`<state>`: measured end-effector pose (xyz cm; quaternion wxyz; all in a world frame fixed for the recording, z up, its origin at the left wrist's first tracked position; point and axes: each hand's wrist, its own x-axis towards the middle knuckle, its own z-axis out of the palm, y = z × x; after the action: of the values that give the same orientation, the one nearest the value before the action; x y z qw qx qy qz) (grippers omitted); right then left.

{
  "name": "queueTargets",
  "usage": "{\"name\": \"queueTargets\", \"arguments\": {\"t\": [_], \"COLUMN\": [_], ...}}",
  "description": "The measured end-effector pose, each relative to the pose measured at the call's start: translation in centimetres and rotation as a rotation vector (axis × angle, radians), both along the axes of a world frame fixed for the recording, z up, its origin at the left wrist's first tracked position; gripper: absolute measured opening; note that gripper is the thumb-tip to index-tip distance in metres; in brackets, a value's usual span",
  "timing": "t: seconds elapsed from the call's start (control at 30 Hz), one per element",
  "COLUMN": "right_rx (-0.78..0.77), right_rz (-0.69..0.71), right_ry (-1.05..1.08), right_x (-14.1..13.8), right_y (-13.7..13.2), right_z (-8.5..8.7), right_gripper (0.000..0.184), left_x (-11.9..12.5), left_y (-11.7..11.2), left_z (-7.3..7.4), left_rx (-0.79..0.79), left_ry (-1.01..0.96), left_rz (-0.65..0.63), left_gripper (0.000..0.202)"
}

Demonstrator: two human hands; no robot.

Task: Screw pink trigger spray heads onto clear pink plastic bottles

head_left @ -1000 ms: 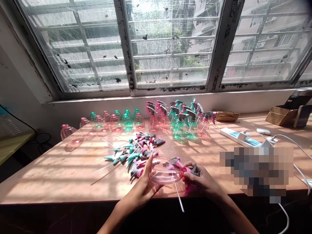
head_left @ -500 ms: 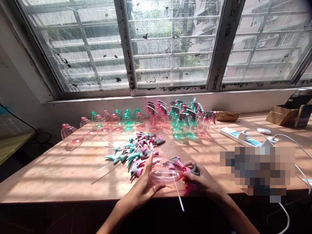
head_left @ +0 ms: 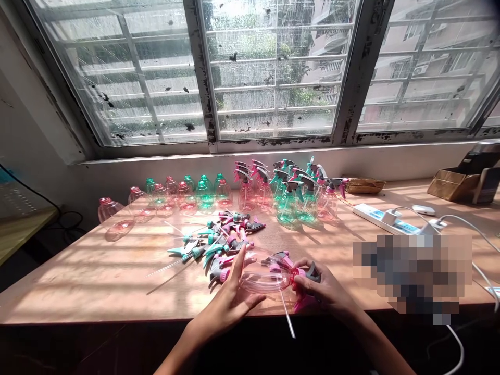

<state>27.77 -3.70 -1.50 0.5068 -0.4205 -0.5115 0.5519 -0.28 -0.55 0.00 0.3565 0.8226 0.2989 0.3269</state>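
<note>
My left hand (head_left: 230,297) cups the base of a clear pink bottle (head_left: 265,276) that lies sideways just above the table's near edge. My right hand (head_left: 320,289) grips the pink and grey trigger spray head (head_left: 307,284) at the bottle's neck. A thin dip tube (head_left: 286,315) slants down past the table edge below the bottle. Just behind my hands lies a heap of loose spray heads (head_left: 224,237) in pink, teal and grey.
Open pink and green bottles (head_left: 183,195) stand in a row at the back left. Capped spray bottles (head_left: 291,190) cluster at the back centre. A white power strip (head_left: 380,219) with cables and cardboard boxes (head_left: 449,183) lie right. The wooden table (head_left: 97,271) runs under a barred window.
Almost nothing moved. My left hand shifted slightly lower on the bottle's base, and the bottle turned a little between my hands.
</note>
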Motion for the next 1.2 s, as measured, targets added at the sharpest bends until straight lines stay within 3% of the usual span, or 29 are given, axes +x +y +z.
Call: {"name": "queueTargets", "arguments": {"t": [0.13, 0.4, 0.6, 0.9, 1.07, 1.2], "right_rx": [0.023, -0.008, -0.007, -0.006, 0.008, 0.008], "right_rz": [-0.01, 0.006, 0.008, 0.003, -0.004, -0.004], "right_ry": [-0.039, 0.049, 0.016, -0.008, -0.01, 0.0], "right_x": [0.1, -0.1, -0.2, 0.1, 0.3, 0.2], "right_y": [0.1, 0.1, 0.1, 0.1, 0.3, 0.3], "right_z": [-0.2, -0.1, 0.0, -0.1, -0.5, -0.7], "right_gripper": [0.044, 0.042, 0.044, 0.043, 0.043, 0.042], "left_x": [-0.1, -0.1, -0.1, -0.3, 0.0, 0.0], "left_y": [0.2, 0.5, 0.1, 0.7, 0.1, -0.2], "left_z": [-0.1, -0.8, 0.0, -1.3, -0.2, 0.2], "left_rx": [-0.045, 0.034, -0.006, 0.093, 0.049, 0.033], "left_ry": [0.0, -0.017, 0.028, 0.009, 0.037, 0.042], "left_rz": [0.013, 0.0, 0.011, -0.019, -0.001, -0.007], "left_gripper": [0.104, 0.084, 0.107, 0.088, 0.107, 0.105]}}
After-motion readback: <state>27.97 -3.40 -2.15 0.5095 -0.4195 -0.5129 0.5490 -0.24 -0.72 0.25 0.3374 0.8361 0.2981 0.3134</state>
